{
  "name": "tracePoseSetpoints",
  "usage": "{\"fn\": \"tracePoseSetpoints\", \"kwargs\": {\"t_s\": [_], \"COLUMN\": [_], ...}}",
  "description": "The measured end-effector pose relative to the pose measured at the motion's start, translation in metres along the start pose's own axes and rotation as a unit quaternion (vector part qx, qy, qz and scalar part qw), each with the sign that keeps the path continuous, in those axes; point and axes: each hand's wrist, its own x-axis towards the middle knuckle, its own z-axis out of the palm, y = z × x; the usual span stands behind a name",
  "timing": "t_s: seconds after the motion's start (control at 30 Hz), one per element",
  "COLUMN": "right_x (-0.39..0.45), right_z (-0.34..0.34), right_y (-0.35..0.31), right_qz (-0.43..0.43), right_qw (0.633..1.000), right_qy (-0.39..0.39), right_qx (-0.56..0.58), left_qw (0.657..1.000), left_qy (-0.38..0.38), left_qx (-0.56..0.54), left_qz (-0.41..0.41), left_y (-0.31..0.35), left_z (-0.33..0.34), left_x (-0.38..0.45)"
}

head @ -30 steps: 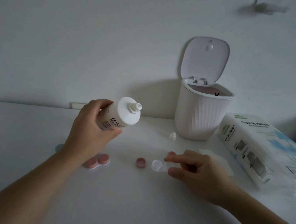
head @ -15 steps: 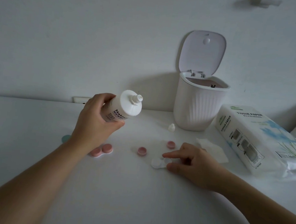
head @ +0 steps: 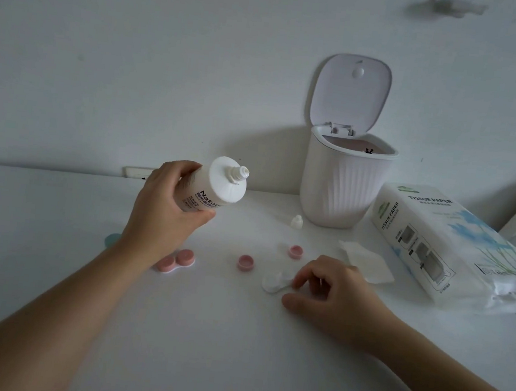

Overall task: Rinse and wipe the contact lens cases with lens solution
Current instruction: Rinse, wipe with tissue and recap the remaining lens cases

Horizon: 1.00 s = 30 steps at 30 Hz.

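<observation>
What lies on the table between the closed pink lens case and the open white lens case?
One loose pink round cap, seen in the head view, between the closed pink lens case and the open white lens case.

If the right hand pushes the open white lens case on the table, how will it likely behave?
The white lens case looks small and thin, so probably light and sliding easily on the smooth table. Lying flat, it seems unlikely to roll.

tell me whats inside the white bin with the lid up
Through the open top of the bin, only a pinkish surface and a small dark speck near its rim show. Its walls hide everything lower.
</observation>
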Motion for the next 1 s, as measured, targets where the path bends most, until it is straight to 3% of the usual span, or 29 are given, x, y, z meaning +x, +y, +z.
{"fn": "tracePoseSetpoints", "kwargs": {"t_s": [0.5, 1.0], "right_x": [0.017, 0.028], "right_z": [0.020, 0.000], "right_y": [-0.018, -0.012], "right_qz": [-0.029, -0.008], "right_qw": [0.999, 0.997], "right_qy": [0.002, 0.015], "right_qx": [-0.037, 0.070], "left_qw": [1.000, 0.997], "left_qy": [-0.009, -0.025], "left_qx": [-0.001, 0.040], "left_qz": [0.005, 0.057], "left_y": [-0.005, -0.007], "left_z": [0.000, -0.001], "left_x": [0.001, 0.001]}}
